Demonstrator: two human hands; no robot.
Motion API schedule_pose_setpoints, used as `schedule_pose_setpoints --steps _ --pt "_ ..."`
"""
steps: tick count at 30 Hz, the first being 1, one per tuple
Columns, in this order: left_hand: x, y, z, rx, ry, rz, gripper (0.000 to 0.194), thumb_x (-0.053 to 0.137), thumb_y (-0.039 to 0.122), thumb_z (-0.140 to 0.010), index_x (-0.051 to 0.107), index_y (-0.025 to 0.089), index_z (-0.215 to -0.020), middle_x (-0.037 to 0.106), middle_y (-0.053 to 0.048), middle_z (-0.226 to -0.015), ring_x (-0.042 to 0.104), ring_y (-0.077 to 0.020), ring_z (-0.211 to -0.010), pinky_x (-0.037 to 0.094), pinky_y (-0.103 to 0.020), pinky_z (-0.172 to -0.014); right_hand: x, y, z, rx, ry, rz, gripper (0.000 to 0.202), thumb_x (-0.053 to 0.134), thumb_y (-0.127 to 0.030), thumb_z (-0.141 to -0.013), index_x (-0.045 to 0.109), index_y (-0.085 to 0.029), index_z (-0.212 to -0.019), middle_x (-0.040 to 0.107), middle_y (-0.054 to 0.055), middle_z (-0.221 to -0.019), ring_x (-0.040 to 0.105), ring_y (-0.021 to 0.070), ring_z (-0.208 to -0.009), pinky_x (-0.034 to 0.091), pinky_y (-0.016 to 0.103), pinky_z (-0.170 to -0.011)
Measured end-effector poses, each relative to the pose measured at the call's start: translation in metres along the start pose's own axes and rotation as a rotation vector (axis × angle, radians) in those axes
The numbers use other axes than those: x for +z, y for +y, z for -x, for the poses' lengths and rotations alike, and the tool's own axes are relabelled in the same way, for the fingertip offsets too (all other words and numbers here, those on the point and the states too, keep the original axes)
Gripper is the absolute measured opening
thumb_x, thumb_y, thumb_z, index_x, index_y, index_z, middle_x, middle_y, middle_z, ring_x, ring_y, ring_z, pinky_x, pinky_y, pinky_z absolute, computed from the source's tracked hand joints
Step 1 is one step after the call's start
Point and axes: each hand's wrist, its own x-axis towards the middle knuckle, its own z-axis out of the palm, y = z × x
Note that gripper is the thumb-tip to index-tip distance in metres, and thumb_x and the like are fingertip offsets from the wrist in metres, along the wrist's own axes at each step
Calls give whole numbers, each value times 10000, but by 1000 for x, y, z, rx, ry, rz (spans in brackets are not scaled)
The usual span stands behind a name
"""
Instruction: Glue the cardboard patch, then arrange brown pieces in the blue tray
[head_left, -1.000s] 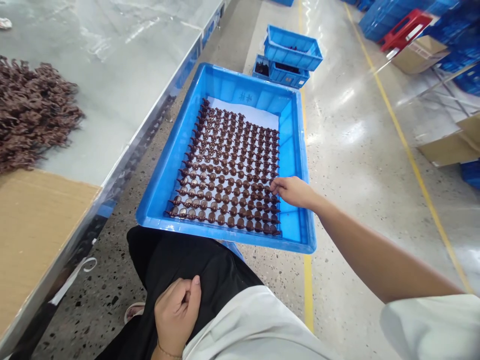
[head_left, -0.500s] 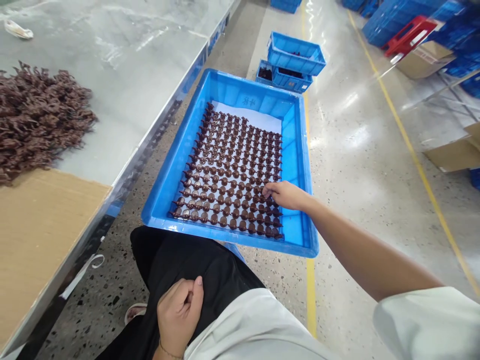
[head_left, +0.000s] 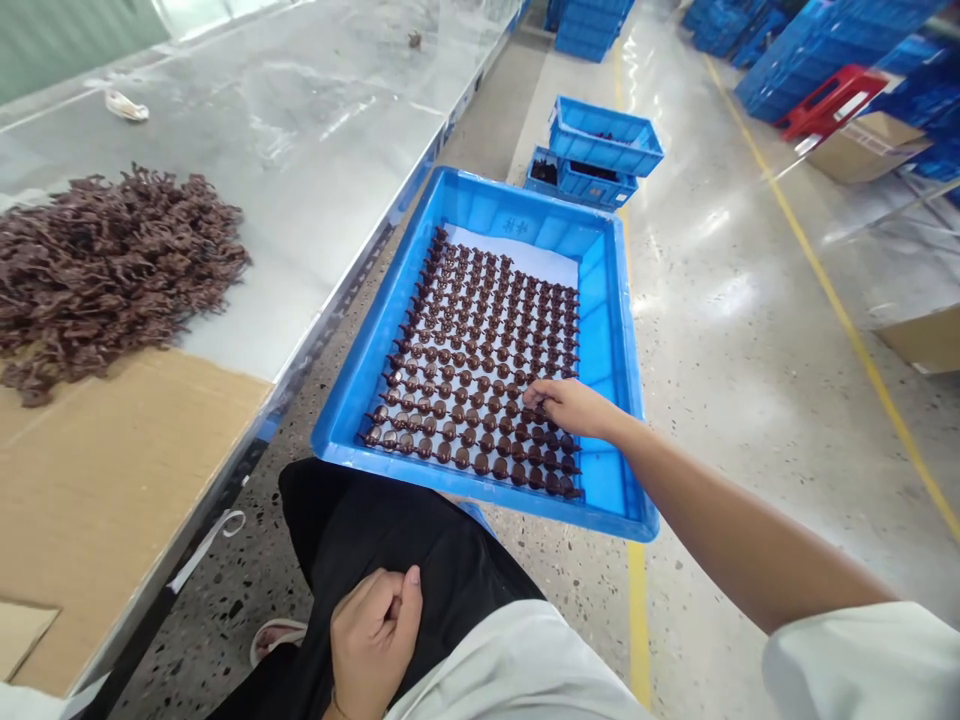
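Right hand (head_left: 574, 408) pinches a brown part (head_left: 534, 398) in the blue tray (head_left: 360, 390).
Best set straight, rows undisturbed; left hand (head_left: 375, 640) curled, contents unclear.

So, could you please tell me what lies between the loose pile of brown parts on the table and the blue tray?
In the head view, between the pile of brown parts and the blue tray lie bare grey tabletop, the table's metal edge and a strip of speckled floor.

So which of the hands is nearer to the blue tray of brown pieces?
Right. The right hand reaches into the blue tray, fingertips on the brown pieces. The left hand rests on the lap, short of the tray.
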Motion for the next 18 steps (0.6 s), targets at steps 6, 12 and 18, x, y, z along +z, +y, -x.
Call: schedule_pose_setpoints --steps 6,12,18 --pt "-2 3 -2 1 13 -6 388 620 77 -937 411 196 -634 366 67 -562 381 -60 -486 361 -210 -518 3 -17 -8 -45 -2 -84 491 415 60 -789 715 -192 -1085 774 39 -1140 709 198 -1015 522 289 -919" --pt "-1 1 1 -1 18 -8 377 627 69 -936 425 197 -644 383 68 -563 394 -60 -491 362 -215 -527 3 -33 -12 -34 -39 -104 506 380 59 -826 718 -164 -1130 759 59 -1199 692 154 -789 523 267 -837" --pt "1 -2 5 -9 38 14 360 632 54 -929 442 198 -660 370 71 -573 383 -62 -502 356 -224 -538 4 -44 -19 -92 -36 -114 511 375 56 -835 713 -169 -1145 760 48 -1199 689 149 -807 512 254 -853"
